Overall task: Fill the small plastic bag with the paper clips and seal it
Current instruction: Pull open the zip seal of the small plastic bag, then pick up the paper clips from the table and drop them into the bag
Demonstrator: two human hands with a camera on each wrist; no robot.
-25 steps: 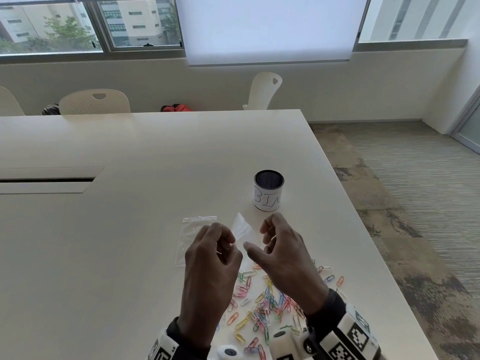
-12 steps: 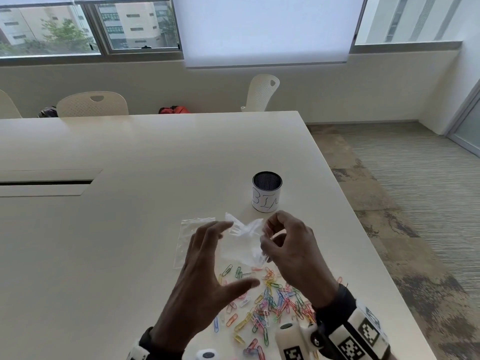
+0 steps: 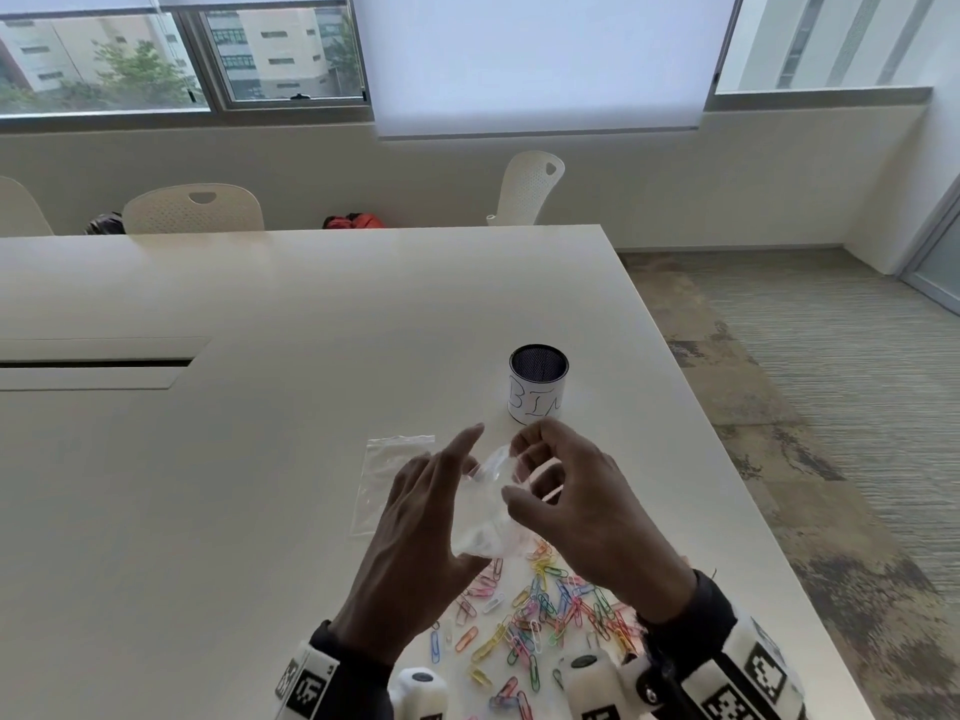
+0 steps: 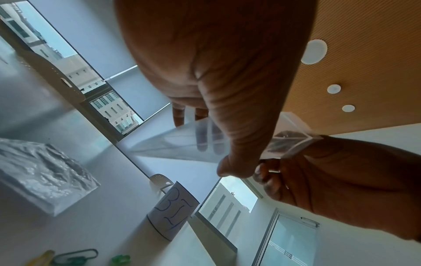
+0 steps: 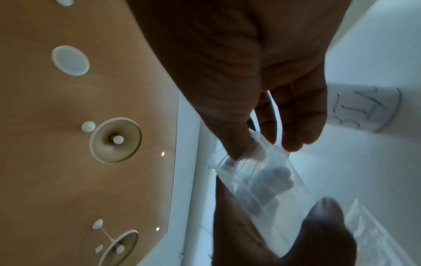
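Note:
A small clear plastic bag hangs in the air above a loose pile of coloured paper clips on the white table. My right hand pinches the bag's top edge between thumb and fingers. My left hand is beside it with straight fingers. In the left wrist view its fingers show through the bag from behind, with the thumb in front. The right wrist view shows my right thumb on the rim of the bag. I see no clips inside the bag.
A second clear bag lies flat on the table left of my hands. A mesh cup labelled BIN stands just beyond them. The table's right edge runs close to the clips, and chairs stand at the far side.
My left hand let go of its pinch and spread its fingers along the bag. The right hand kept hold and lifted the bag a little, and the bag unfolded between the hands.

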